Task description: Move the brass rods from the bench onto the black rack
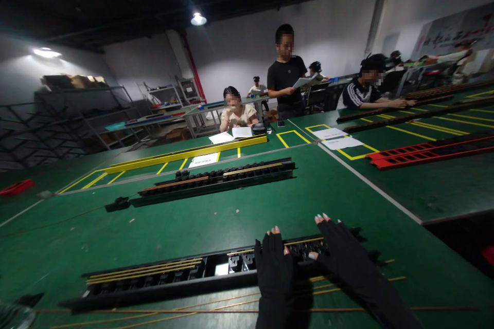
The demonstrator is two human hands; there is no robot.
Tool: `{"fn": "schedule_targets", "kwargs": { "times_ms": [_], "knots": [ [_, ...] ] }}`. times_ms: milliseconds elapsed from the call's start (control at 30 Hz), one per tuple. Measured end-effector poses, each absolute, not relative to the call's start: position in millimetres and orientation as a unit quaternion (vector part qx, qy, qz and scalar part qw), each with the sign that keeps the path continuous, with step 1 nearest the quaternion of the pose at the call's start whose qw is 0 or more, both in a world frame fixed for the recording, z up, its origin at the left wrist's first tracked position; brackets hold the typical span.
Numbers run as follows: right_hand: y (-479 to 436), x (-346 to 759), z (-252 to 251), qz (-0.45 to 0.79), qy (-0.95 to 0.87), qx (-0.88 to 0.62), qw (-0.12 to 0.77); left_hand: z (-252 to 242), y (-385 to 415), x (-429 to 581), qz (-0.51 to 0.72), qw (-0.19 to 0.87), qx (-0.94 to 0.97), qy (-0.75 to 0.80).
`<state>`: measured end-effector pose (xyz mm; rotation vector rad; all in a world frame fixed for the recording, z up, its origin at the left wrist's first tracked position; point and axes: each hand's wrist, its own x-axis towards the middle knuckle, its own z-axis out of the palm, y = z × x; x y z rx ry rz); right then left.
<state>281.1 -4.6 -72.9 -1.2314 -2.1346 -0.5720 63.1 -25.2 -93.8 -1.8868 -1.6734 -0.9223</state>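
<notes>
In front of me a long black channel-shaped rail point(173, 286) lies on the green table, with rows of black blocks point(235, 263) inside it. Thin brass-coloured rods point(154, 269) rest along its top. My left hand point(273, 259), in a black fingerless glove, lies over the rail right of its middle, fingers stretched out. Beside it, my right hand point(339, 247), gloved alike, reaches across the right part with fingers extended and thumb apart. I see nothing held in either hand. The palms and the rail beneath them are hidden.
Loose long rods point(216, 311) lie along the near table edge. A second black rail with rods point(216, 177) is farther back, before a yellow rail point(185, 154). Red rails point(424, 153) and paper sheets point(339, 141) lie to the right. Several people sit or stand beyond.
</notes>
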Motion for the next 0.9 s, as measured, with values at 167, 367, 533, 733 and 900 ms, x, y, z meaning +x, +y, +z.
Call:
{"fn": "schedule_targets", "kwargs": {
  "times_ms": [167, 367, 533, 733, 900],
  "knots": [
    [-2, 272, -78, -0.201, -0.823, -0.444, 0.292, -88, -29, 59, -0.33, 0.23, -0.69, -0.601],
    [0, 269, -94, -0.198, -0.826, -0.441, 0.289, -83, -32, 59, -0.329, 0.214, -0.696, -0.602],
    [-1, 269, -86, -0.189, -0.82, -0.447, 0.305, -81, -29, 63, -0.352, 0.217, -0.684, -0.601],
    [-2, 251, -71, -0.193, -0.831, -0.432, 0.292, -83, -28, 63, -0.354, 0.215, -0.682, -0.603],
    [-5, 242, -75, -0.209, -0.834, -0.405, 0.312, -88, -27, 62, -0.369, 0.209, -0.669, -0.611]
  ]
}}
